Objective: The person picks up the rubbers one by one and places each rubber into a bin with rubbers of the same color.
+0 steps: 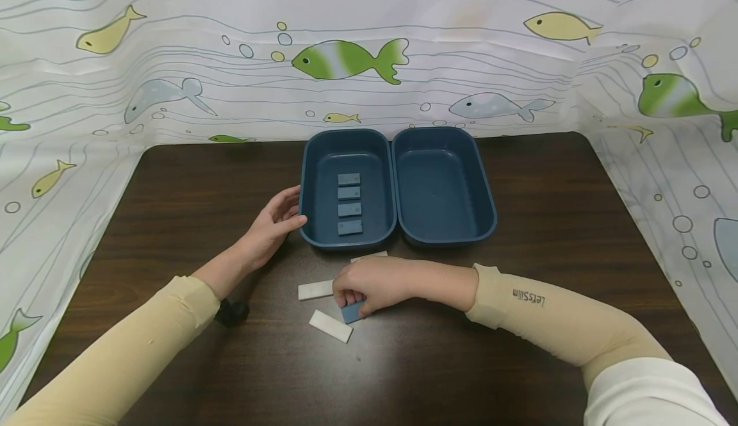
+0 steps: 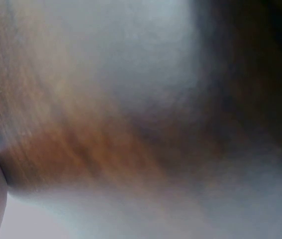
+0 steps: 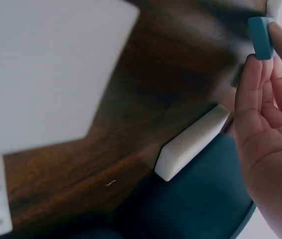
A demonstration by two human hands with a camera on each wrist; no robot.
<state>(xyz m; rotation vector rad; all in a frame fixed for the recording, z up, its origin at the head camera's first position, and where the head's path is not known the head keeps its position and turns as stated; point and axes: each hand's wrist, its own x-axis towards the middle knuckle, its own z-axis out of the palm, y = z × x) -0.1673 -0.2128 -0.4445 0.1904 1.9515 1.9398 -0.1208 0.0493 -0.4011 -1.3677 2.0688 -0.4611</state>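
1. Dark wood counter [image 1: 190, 176] stretches from its left edge to the left hand [image 1: 268, 227], whose relaxed fingers touch the left bin's outer wall.
2. Left bin [image 1: 319, 189]: four blue-grey blocks [image 1: 349, 193] in a column.
3. Before it, near white strips [image 1: 331, 326], the right hand [image 1: 375, 282] pinches a blue block [image 1: 352, 312].
4. Right bin [image 1: 438, 189] stands just beside; counter runs on rightward.

One table [image 1: 548, 221], two trays [image 1: 435, 195], five blue blocks [image 1: 349, 210], three white blocks [image 1: 331, 326], one left hand [image 1: 271, 229] and one right hand [image 1: 375, 284] are in view.

Blue block [image 1: 353, 312] partly hidden by right hand [image 1: 377, 282], tabletop [image 2: 76, 149] blurred in left-wrist view
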